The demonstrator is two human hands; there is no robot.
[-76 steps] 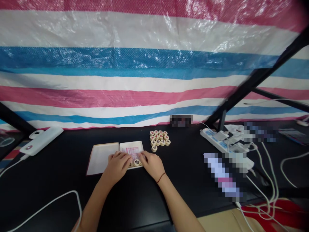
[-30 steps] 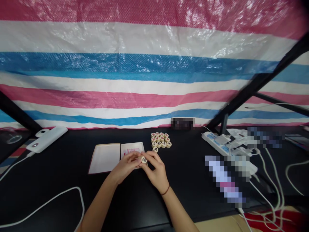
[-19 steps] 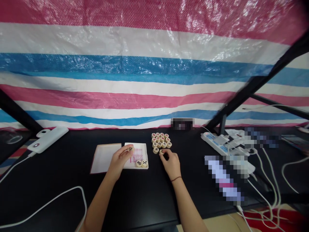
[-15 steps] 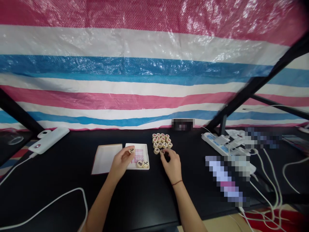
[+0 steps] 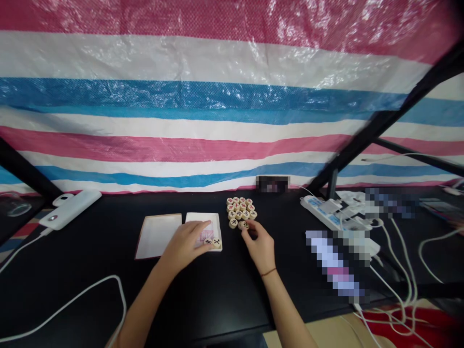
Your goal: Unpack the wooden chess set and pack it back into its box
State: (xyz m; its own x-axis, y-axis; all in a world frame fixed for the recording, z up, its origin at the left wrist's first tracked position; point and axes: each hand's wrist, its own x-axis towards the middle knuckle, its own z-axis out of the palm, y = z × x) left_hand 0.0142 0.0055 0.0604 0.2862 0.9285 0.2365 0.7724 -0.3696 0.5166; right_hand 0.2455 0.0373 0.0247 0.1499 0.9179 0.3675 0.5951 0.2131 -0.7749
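My left hand (image 5: 186, 244) reaches over the shallow white box (image 5: 220, 227), thumb and fingers apart, with no piece visible between them. Two Chinese chess pieces (image 5: 216, 242) with dark characters lie in the box's near right part, one beside my left thumb. Pale round chess pieces (image 5: 237, 207) stand in close rows on the black table, red characters farther back and black ones nearer. At the near row, my right hand (image 5: 261, 244) pinches a black-marked chess piece (image 5: 246, 225) between thumb and fingers. Just left of it sits another black piece (image 5: 233, 223).
An open box lid (image 5: 159, 236) lies left of the box. A white charging device (image 5: 75, 209) with a cable is at the far left. On the right are a power strip (image 5: 319, 212), a blurred-out device (image 5: 333, 266) and tangled white cables (image 5: 406, 270). A striped sheet (image 5: 181, 145) hangs behind.
My left hand has moved right over the box and spread its fingers; the piece seen in them before no longer shows. My right hand stays at the near row.
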